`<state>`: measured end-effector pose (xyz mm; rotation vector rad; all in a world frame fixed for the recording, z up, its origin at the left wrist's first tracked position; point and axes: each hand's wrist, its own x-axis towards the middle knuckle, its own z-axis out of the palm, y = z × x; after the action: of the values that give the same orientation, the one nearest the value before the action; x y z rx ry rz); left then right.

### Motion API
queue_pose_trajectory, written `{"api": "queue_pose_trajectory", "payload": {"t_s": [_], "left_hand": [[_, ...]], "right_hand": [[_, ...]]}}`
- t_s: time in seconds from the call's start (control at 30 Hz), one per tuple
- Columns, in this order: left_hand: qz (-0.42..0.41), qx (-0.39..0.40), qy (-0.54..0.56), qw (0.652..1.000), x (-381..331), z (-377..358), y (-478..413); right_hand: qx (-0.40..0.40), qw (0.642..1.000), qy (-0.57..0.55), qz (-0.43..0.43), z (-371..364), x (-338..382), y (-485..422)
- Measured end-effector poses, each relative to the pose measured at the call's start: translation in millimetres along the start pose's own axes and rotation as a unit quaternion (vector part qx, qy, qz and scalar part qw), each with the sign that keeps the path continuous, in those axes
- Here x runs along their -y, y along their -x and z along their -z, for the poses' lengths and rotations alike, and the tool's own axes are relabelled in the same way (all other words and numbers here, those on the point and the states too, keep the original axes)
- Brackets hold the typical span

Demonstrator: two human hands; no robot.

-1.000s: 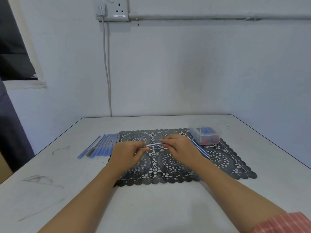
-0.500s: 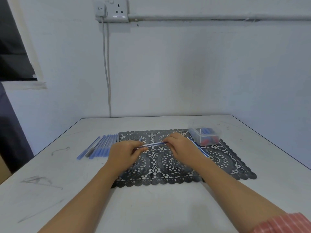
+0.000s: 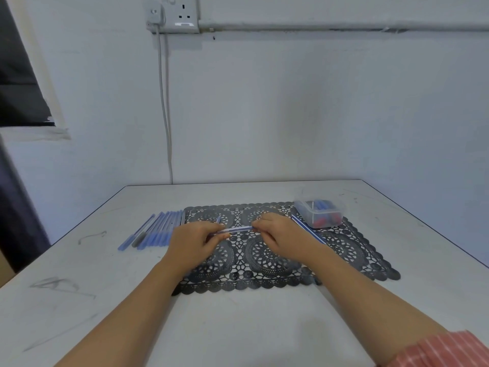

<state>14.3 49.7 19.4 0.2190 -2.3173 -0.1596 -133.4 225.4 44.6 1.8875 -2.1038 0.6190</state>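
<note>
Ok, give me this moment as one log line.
left hand: grips pen | right hand: pinches its other end | pen: over lace mat | pen row: left of mat | clear tub: mat's far-right corner

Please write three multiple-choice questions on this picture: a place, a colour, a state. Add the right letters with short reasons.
1. Where does the row of pens lie? A) on the table, left of the placemat B) on the windowsill C) on the floor
2. What colour is the lace placemat? A) white B) black C) red
3. How is the pen above the placemat held? A) by one hand only B) by nobody C) by both hands
1 A: they lie beside the mat's left edge. 2 B: its lace is black. 3 C: the left hand and right hand each hold one end.
</note>
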Motion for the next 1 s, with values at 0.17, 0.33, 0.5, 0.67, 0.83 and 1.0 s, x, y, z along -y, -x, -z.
{"api": "queue_pose_trajectory", "payload": {"t_s": [0.17,0.33,0.5,0.67,0.83,1.0], "left_hand": [[0.002,-0.001,0.011,1.0,0.3,0.9,1.2],[0.013,0.0,0.003,1.0,-1.0,0.7,0.8],[0.047,0.022,-0.002,0.999,-1.7,2.4,-0.5],[0.091,0.027,-0.002,0.996,1.5,3.5,0.4],[0.101,0.026,-0.004,0.995,2.5,2.5,0.4],[0.107,0.026,0.005,0.994,1.2,3.3,0.9]], "right_hand": [[0.0,1.0,-0.01,-0.004,0.1,-2.4,0.5],[0.009,0.998,-0.041,-0.044,1.2,-3.6,0.4],[-0.012,0.993,-0.066,-0.1,6.3,-2.2,0.4],[-0.105,0.969,-0.101,-0.2,11.1,-6.7,-3.3],[-0.107,0.951,-0.15,-0.25,11.5,-10.3,-1.2],[-0.049,0.949,-0.157,-0.269,0.6,-14.9,2.6]]}}
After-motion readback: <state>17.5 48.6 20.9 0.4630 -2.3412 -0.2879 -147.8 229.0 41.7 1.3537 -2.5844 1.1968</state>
